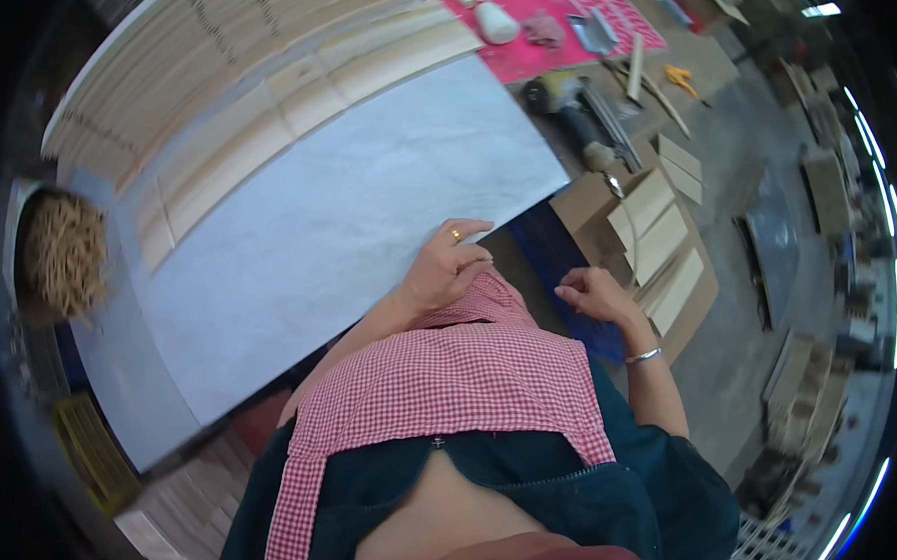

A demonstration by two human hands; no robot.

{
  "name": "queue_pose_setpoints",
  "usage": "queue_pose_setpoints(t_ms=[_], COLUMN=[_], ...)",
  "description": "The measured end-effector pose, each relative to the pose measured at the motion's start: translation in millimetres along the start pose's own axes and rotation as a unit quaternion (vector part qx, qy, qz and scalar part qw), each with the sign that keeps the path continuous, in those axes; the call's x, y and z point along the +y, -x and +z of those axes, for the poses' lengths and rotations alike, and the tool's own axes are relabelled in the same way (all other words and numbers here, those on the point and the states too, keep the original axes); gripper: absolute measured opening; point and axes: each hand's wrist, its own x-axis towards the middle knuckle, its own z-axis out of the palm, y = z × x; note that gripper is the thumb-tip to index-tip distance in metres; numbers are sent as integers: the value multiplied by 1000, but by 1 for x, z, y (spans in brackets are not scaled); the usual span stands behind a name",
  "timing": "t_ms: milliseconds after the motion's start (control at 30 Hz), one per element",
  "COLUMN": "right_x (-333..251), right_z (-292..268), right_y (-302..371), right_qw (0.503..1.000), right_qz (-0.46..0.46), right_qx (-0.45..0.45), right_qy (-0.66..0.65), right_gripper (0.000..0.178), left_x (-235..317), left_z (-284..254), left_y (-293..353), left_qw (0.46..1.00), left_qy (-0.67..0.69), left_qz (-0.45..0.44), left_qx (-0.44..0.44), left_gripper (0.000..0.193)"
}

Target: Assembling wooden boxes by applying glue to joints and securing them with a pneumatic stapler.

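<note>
My left hand (449, 265) is at the front edge of the white tabletop (372, 187), beside the red-checked apron (445, 370). Its fingers are apart and slightly bent, a gold ring shows on one, and nothing is in them. Over to the right, my right hand (596, 291) hangs above a blue surface (559, 260), fingers loosely curled in, with no object visible in it. Close to this hand, pale thin wood pieces (661, 229) lie on a sheet of cardboard (587, 206).
Long stacked wooden slats (227, 70) line the table's far left side. A container of small wooden sticks (66, 253) stands at the left edge. A pneumatic tool (576, 120) lies past the table's right corner, near a pink mat (538, 64) holding a white bottle (497, 24).
</note>
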Motion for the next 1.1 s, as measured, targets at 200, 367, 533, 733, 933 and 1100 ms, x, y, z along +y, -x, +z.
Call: queue_pose_setpoints(t_ms=[200,367,533,733,933,1100], right_x=[-127,-192,-252,-279,-261,-266], right_z=[-47,-55,-70,-84,-96,-115], right_y=[-49,-173,-287,-306,-278,-277], right_qw=[968,873,810,843,796,796], right_qz=[-248,-443,-480,-435,-489,-465], right_qx=[10,174,271,154,169,117], right_qy=[35,107,201,277,313,369], right_gripper=[21,35,44,40,49,52], left_x=[12,28,37,38,20,-21], left_z=[-43,-87,-131,-180,-268,-371], left_y=[24,58,104,142,144,150], left_qw=[994,968,901,829,800,718], left_qy=[-63,-99,-127,-210,-407,-604], left_qz=[-73,-186,-301,-331,-268,-254], left_qx=[41,136,285,399,351,233], left_gripper=[6,16,17,19,36,49])
